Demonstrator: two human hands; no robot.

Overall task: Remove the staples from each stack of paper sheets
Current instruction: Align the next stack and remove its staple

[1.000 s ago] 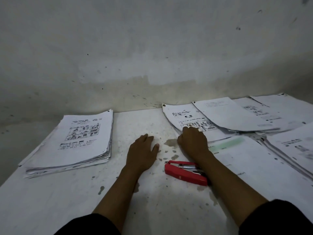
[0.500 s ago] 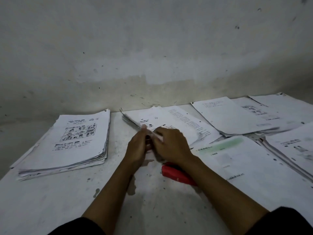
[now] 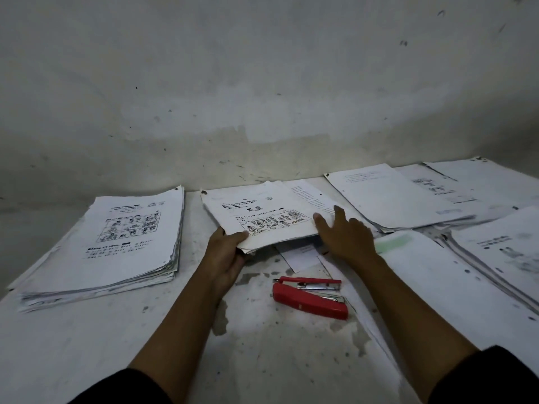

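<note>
A stapled paper stack (image 3: 262, 211) with a cartoon strip on its top sheet lies in the middle of the white table (image 3: 87, 345). My left hand (image 3: 226, 252) grips its near left corner, thumb on top, and lifts that edge slightly. My right hand (image 3: 345, 236) rests flat, fingers spread, on the stack's right side. A red stapler (image 3: 310, 301) lies near my right forearm, with a thin red-handled metal tool (image 3: 309, 282) just behind it. A dark staple mark sits at the stack's far left corner.
A thick pile of sheets (image 3: 122, 243) lies at the left. Several overlapping stacks (image 3: 393, 196) spread across the right side, one with a green mark (image 3: 393, 243). A loose small sheet (image 3: 300, 255) peeks from under the held stack. A stained wall stands behind the table.
The stack was pulled from the right group to the table's middle. My left hand moved from the bare table to its near corner. My right hand shifted to its right side.
</note>
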